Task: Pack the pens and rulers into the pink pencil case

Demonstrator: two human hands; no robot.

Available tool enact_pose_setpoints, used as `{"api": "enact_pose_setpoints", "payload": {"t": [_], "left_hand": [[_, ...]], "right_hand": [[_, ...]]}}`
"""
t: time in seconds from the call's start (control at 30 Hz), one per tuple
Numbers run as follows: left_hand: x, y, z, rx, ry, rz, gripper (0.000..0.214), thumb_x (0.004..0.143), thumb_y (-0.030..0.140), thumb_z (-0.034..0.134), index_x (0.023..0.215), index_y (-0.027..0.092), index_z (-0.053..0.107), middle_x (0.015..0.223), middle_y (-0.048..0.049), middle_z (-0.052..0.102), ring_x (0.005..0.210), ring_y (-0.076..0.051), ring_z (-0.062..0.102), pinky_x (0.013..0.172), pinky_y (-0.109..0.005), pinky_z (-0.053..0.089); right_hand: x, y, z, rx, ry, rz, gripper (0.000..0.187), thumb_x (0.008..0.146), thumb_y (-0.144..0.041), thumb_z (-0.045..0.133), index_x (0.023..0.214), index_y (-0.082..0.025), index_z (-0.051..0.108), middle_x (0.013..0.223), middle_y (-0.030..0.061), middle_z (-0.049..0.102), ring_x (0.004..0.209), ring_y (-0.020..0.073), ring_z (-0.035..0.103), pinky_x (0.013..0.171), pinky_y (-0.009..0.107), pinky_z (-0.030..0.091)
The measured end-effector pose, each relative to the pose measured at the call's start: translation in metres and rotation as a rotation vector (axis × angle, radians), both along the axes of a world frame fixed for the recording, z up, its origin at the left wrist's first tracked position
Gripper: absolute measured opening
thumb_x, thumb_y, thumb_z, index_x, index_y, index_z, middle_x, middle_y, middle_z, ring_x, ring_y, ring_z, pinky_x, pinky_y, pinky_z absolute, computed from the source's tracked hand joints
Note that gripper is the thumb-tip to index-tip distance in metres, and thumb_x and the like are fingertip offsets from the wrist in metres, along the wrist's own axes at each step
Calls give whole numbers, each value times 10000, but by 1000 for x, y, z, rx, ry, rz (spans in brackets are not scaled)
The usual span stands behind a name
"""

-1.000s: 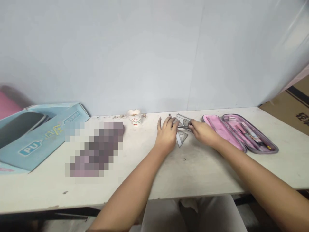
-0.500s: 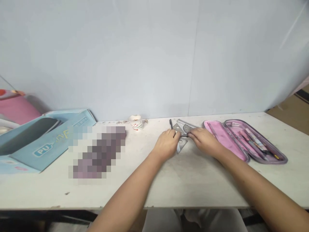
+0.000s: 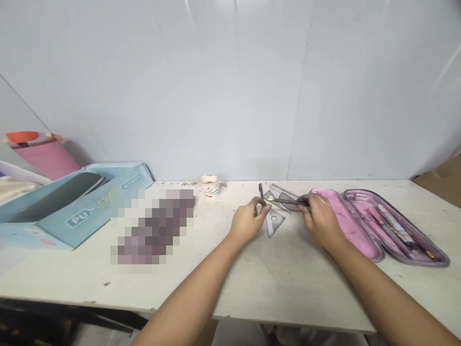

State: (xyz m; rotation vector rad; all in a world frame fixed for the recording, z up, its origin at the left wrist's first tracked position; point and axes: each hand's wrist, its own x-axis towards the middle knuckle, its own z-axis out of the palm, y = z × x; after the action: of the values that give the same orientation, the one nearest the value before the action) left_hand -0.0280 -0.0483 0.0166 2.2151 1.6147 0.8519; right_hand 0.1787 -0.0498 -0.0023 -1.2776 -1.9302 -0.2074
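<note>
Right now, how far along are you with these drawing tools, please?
Done: the pencil case lies open, with the triangle ruler and protractor out on the table. In hand: the right hand pinches a thin metal rod, the left hand near its end. Remaining: pens remain in the case.

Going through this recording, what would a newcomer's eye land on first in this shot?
The bare left hand and right hand stand out first, at the middle of the white table, over clear plastic set squares, the right pinching a slim dark rod. Just right of them lies an open grey pencil case with bright pink lining. At the far left sits a light-blue cardboard box with "PU" lettering.
</note>
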Motion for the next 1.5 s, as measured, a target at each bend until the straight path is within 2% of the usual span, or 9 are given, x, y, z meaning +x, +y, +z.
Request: {"api": "enact_pose_setpoints", "payload": {"t": [0.13, 0.3, 0.5, 0.63, 0.73, 0.93, 1.2, 1.4, 1.5], "left_hand": [[3, 2, -4, -159, -342, -168, 339, 814, 415, 462, 1019, 167, 569, 603, 42, 443, 563, -97, 398, 551, -206, 313], [15, -4, -10, -229, -446, -202, 343, 783, 401, 517, 970, 118, 565, 648, 31, 434, 592, -95, 387, 561, -215, 318], [14, -4, -10, -165, -410, -309, 291, 812, 296, 484, 1057, 151, 541, 806, -8, 545, 750, -130, 477, 726, -250, 379], [14, -3, -10, -177, -426, -281, 232, 836, 248, 429, 1024, 139, 512, 928, -48, 571, 873, -151, 500, 819, -278, 390], [11, 1, -14, -190, -418, -255, 188, 848, 201, 379, 956, 136, 518, 893, -51, 580, 826, -139, 506, 802, -283, 404], [5, 8, -20, -189, -440, -268, 343, 837, 138, 379, 1180, 154, 380, 928, -55, 633, 774, -119, 528, 763, -269, 420], [2, 4, -13, -89, -181, -224, 434, 824, 117, 367, 1254, 163, 334, 935, -63, 641, 789, -142, 551, 779, -296, 413], [1, 4, -13, -48, -122, -251, 479, 815, 93, 344, 1287, 159, 294, 925, -65, 638, 792, -140, 567, 790, -297, 421], [3, 4, -15, -28, -61, -284, 521, 798, 81, 355, 1308, 157, 276, 925, -70, 632, 800, -146, 575, 781, -295, 433]], "right_hand": [[-13, -8, -3, -70, 98, -20, 160, 829, -259, 425, 941, -155, 475, 850, 98, 603, 801, 224, 551, 708, 323, 408], [-27, -16, -3, -109, -11, 21, 132, 843, -251, 404, 911, -171, 483, 886, 84, 595, 815, 216, 564, 696, 311, 409], [-25, -16, -6, -156, -57, 47, 224, 892, -237, 323, 986, -172, 516, 920, 75, 615, 855, 194, 567, 733, 298, 410], [-23, -13, -7, -114, -59, 20, 215, 880, -261, 364, 985, -172, 529, 939, 82, 600, 867, 208, 547, 748, 315, 400], [-17, -12, -5, -40, -41, -27, 192, 858, -247, 400, 966, -170, 539, 932, 88, 584, 872, 220, 525, 772, 338, 381], [-4, -10, -1, 14, -108, -89, 220, 827, -167, 411, 982, -180, 566, 928, 86, 571, 898, 226, 490, 821, 365, 337], [-3, -13, 3, 40, -310, -123, 343, 774, -49, 381, 991, -204, 597, 962, 77, 577, 923, 220, 451, 914, 378, 261], [1, -12, 5, 44, -277, -149, 353, 769, -58, 388, 1007, -211, 597, 974, 79, 578, 931, 225, 439, 922, 391, 247], [-3, -12, 5, 46, -293, -108, 348, 769, -51, 380, 976, -216, 605, 939, 72, 577, 901, 214, 440, 941, 392, 231]]}}
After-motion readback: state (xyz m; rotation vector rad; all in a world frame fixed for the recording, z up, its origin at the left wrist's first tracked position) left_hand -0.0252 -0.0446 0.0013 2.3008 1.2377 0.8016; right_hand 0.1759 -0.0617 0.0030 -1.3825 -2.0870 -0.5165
